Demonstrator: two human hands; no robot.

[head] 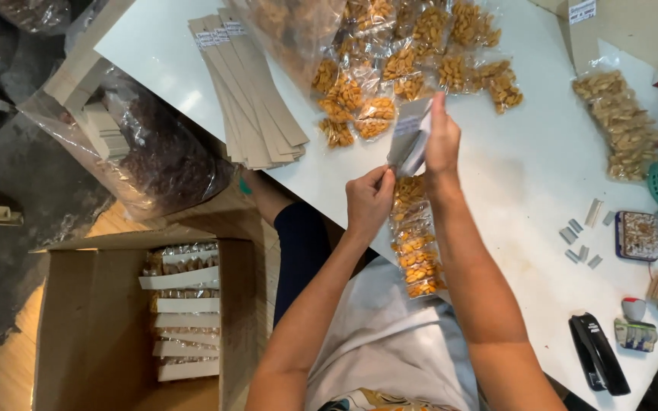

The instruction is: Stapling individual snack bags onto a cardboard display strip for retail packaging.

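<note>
My right hand point(442, 141) pinches a folded grey-brown card strip point(410, 135) above the white table point(527, 175). My left hand point(368, 199) grips the lower end of that card where it meets a hanging chain of small clear bags filled with orange snacks point(414, 240). The chain dangles over the table's near edge toward my lap. A stack of flat card strips point(257, 95) lies fanned out to the left of my hands.
Several filled snack bags point(413, 57) cover the table's far side. A bag of pale nuts point(622, 122), staple strips point(582, 232), a small tin point(637, 236) and a black stapler point(598, 354) lie right. An open cardboard box point(100, 327) holds carded packs.
</note>
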